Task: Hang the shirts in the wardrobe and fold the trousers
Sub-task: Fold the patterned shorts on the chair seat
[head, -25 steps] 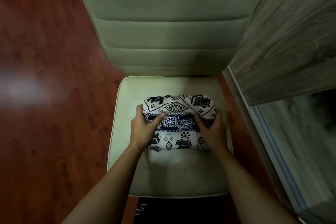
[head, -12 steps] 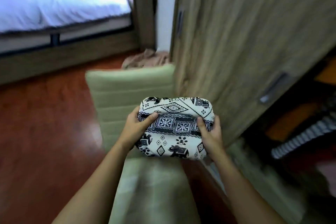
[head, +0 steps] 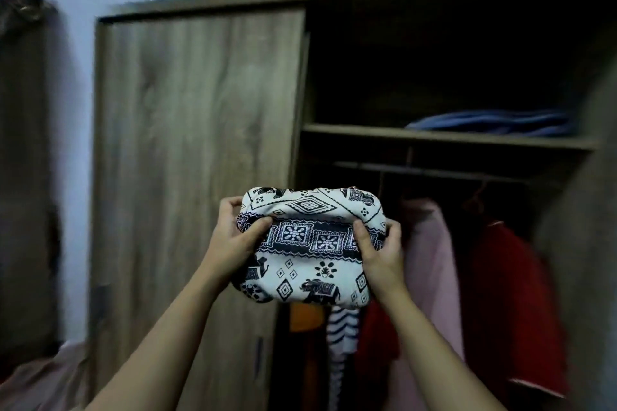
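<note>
Two hands on one bundle, head view. Folded trousers (head: 310,243) (white w/ black elephant + diamond print) are held up in the air in front of the wardrobe (head: 200,143), about where its wood front ends and the open right section begins. Left hand (head: 233,237) grips the bundle's left end, thumb on the near face, fingers curled round the far side. Right hand (head: 380,250) grips the right end the same way, thumb pressed into the dark band. The bundle is below the shelf (head: 434,137), just under rail (head: 427,172) level. On the shelf, right side: blue folded fabric (head: 490,123). Hanging under the rail: pink garment (head: 430,260), red garment (head: 507,294). Lower down are a striped piece (head: 340,334) and an orange item (head: 305,317). Both are blurred, prob. clothing, type unclear.
</note>
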`<move>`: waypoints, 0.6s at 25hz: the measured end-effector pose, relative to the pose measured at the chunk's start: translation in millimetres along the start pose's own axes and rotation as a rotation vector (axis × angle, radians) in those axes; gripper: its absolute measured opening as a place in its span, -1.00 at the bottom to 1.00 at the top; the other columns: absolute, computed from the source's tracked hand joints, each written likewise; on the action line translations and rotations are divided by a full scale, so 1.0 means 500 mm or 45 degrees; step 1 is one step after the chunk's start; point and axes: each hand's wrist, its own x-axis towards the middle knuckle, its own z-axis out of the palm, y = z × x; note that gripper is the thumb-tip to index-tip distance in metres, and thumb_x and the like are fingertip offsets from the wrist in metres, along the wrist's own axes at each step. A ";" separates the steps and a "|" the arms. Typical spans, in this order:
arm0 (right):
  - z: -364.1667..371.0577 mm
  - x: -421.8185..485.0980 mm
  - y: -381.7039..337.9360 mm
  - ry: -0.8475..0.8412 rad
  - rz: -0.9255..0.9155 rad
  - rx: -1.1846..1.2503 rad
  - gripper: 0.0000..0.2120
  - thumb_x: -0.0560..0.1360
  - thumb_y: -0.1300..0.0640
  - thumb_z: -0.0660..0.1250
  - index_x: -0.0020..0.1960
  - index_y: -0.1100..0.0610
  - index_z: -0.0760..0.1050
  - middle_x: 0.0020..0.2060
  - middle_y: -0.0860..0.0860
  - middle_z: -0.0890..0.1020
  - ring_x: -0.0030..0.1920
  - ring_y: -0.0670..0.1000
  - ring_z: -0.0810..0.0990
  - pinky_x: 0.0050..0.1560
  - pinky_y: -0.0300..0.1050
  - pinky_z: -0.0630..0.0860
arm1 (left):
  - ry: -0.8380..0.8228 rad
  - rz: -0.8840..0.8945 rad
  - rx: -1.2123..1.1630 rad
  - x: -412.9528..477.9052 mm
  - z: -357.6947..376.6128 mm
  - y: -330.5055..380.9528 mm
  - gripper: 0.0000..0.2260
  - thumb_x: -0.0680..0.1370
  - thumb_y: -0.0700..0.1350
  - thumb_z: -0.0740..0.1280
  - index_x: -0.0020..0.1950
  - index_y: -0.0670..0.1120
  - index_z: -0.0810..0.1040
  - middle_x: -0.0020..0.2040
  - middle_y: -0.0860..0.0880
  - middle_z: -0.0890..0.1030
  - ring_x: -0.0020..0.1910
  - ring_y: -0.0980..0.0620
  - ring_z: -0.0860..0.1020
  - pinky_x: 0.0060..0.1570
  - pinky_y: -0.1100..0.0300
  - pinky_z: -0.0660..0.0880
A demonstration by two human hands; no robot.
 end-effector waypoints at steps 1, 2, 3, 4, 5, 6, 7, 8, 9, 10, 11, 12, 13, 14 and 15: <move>-0.041 0.035 -0.033 0.082 -0.062 -0.027 -0.66 0.45 0.09 0.41 0.10 0.14 0.32 -0.10 -0.05 0.58 -0.13 -0.17 0.56 -0.15 -0.51 0.42 | -0.052 0.071 -0.042 0.035 0.046 0.027 -0.56 0.27 0.12 0.45 0.05 0.14 0.34 0.07 -0.05 0.62 0.04 -0.01 0.61 0.11 -0.11 0.53; -0.081 0.067 -0.067 0.153 -0.107 -0.066 -0.66 0.45 0.10 0.41 0.11 0.16 0.33 -0.14 -0.08 0.57 -0.15 -0.17 0.55 -0.21 -0.54 0.40 | -0.088 0.123 -0.063 0.068 0.091 0.057 -0.58 0.28 0.10 0.45 0.03 0.15 0.34 0.07 -0.03 0.62 0.04 -0.01 0.61 0.11 -0.09 0.53; -0.125 0.104 -0.095 0.231 -0.166 -0.116 -0.65 0.45 0.10 0.41 0.11 0.17 0.34 -0.16 -0.09 0.55 -0.18 -0.17 0.53 -0.25 -0.53 0.37 | -0.133 0.174 -0.105 0.103 0.144 0.088 -0.60 0.30 0.09 0.45 0.03 0.15 0.35 0.07 -0.03 0.61 0.05 -0.01 0.61 0.09 -0.06 0.53; -0.165 0.139 -0.124 0.290 -0.198 -0.178 -0.64 0.45 0.07 0.41 0.12 0.17 0.34 -0.17 -0.08 0.53 -0.19 -0.14 0.53 -0.24 -0.47 0.37 | -0.176 0.204 -0.135 0.138 0.195 0.116 -0.61 0.32 0.07 0.46 0.04 0.12 0.36 0.06 -0.03 0.61 0.04 -0.01 0.61 0.07 -0.03 0.54; -0.206 0.180 -0.151 0.342 -0.215 -0.220 -0.62 0.44 0.02 0.41 0.11 0.15 0.34 -0.15 -0.06 0.52 -0.15 -0.08 0.53 -0.17 -0.39 0.38 | -0.219 0.225 -0.175 0.175 0.249 0.142 -0.62 0.37 0.01 0.47 0.07 0.07 0.36 0.05 -0.04 0.60 0.01 0.01 0.61 0.03 0.03 0.55; -0.247 0.223 -0.178 0.373 -0.213 -0.251 -0.61 0.43 -0.02 0.41 0.10 0.13 0.33 -0.13 -0.05 0.52 -0.09 -0.04 0.53 -0.10 -0.30 0.38 | -0.258 0.235 -0.206 0.212 0.301 0.170 -0.64 0.43 -0.06 0.45 0.11 0.00 0.35 0.02 -0.04 0.59 -0.05 0.05 0.61 -0.06 0.12 0.56; -0.284 0.268 -0.201 0.391 -0.220 -0.278 -0.59 0.43 -0.06 0.41 0.09 0.13 0.32 -0.12 -0.05 0.52 -0.05 -0.01 0.53 -0.06 -0.23 0.38 | -0.291 0.253 -0.234 0.245 0.349 0.201 -0.65 0.47 -0.11 0.42 0.14 -0.06 0.33 -0.01 -0.03 0.58 -0.11 0.09 0.60 -0.16 0.21 0.55; -0.319 0.314 -0.222 0.402 -0.234 -0.314 -0.56 0.42 -0.09 0.40 0.10 0.13 0.32 -0.09 -0.03 0.52 -0.02 0.01 0.53 -0.05 -0.20 0.38 | -0.312 0.274 -0.246 0.278 0.397 0.228 -0.66 0.49 -0.13 0.41 0.16 -0.09 0.32 -0.03 -0.02 0.57 -0.14 0.10 0.59 -0.23 0.24 0.53; -0.349 0.358 -0.242 0.409 -0.251 -0.347 -0.53 0.42 -0.12 0.39 0.13 0.14 0.32 -0.06 -0.02 0.52 -0.01 0.02 0.52 -0.05 -0.19 0.37 | -0.321 0.292 -0.247 0.312 0.439 0.250 -0.65 0.49 -0.12 0.40 0.16 -0.10 0.32 -0.03 -0.03 0.56 -0.14 0.08 0.60 -0.23 0.21 0.54; -0.373 0.400 -0.261 0.412 -0.256 -0.400 -0.48 0.42 -0.15 0.38 0.17 0.16 0.33 -0.02 0.00 0.51 0.00 0.02 0.51 -0.04 -0.18 0.36 | -0.330 0.296 -0.259 0.346 0.478 0.270 -0.65 0.49 -0.11 0.40 0.17 -0.11 0.31 -0.01 -0.06 0.56 -0.12 0.04 0.60 -0.20 0.16 0.55; -0.388 0.435 -0.281 0.420 -0.252 -0.449 -0.44 0.42 -0.18 0.37 0.21 0.17 0.32 0.03 0.02 0.51 0.01 0.03 0.50 -0.03 -0.17 0.37 | -0.332 0.283 -0.281 0.378 0.504 0.286 -0.64 0.49 -0.10 0.40 0.17 -0.12 0.31 0.00 -0.09 0.56 -0.11 0.00 0.60 -0.18 0.11 0.56; -0.403 0.472 -0.298 0.424 -0.249 -0.484 -0.40 0.41 -0.20 0.37 0.23 0.18 0.31 0.08 0.04 0.51 0.04 0.05 0.50 0.00 -0.15 0.39 | -0.331 0.271 -0.295 0.416 0.533 0.301 -0.62 0.49 -0.09 0.40 0.18 -0.14 0.31 0.02 -0.12 0.56 -0.11 -0.02 0.61 -0.20 0.10 0.56; -0.419 0.514 -0.312 0.427 -0.255 -0.511 -0.38 0.40 -0.22 0.37 0.24 0.18 0.31 0.12 0.06 0.51 0.07 0.07 0.51 0.03 -0.13 0.42 | -0.329 0.261 -0.301 0.455 0.563 0.315 -0.60 0.48 -0.08 0.41 0.20 -0.17 0.32 0.03 -0.14 0.56 -0.12 -0.03 0.61 -0.24 0.11 0.56; -0.434 0.556 -0.325 0.430 -0.263 -0.542 -0.36 0.39 -0.23 0.37 0.24 0.19 0.31 0.15 0.09 0.51 0.11 0.10 0.52 0.05 -0.11 0.43 | -0.341 0.259 -0.298 0.493 0.591 0.327 -0.56 0.47 -0.06 0.43 0.21 -0.20 0.34 0.05 -0.17 0.57 -0.12 -0.03 0.62 -0.29 0.14 0.55; -0.447 0.596 -0.334 0.434 -0.261 -0.577 -0.33 0.38 -0.25 0.37 0.24 0.20 0.31 0.19 0.11 0.51 0.15 0.12 0.52 0.08 -0.09 0.44 | -0.362 0.263 -0.277 0.527 0.617 0.338 -0.53 0.45 -0.04 0.44 0.23 -0.22 0.36 0.07 -0.20 0.59 -0.12 -0.04 0.63 -0.35 0.18 0.55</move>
